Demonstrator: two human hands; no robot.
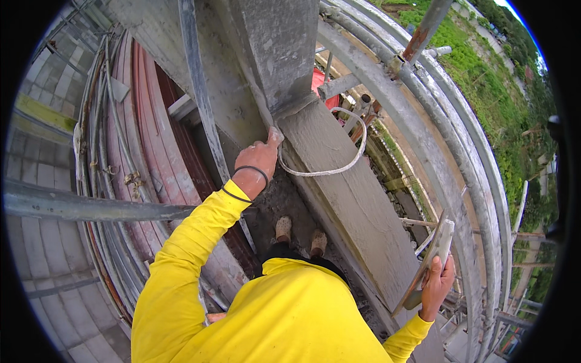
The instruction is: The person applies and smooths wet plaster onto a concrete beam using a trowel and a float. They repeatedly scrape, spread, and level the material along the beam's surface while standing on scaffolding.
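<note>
My left hand is closed in front of me, its fingers at the inner corner where a grey concrete post meets a ledge. A pale, cement-smeared tip juts from the fingers. One end of a white rope runs up to this hand, and its loop lies across the ledge; the exact grip is hidden. Wet-looking grey mortar coats the top of the ledge. Lower right, my right hand grips a wooden plastering float, tilted on edge beside the ledge.
Metal scaffold pipes curve along the right, with a drop and greenery beyond. A steel pipe crosses from the left; a slanting bar stands near my left arm. Long reddish sheets and bundled pipes lie left. My shoes stand on a narrow floor.
</note>
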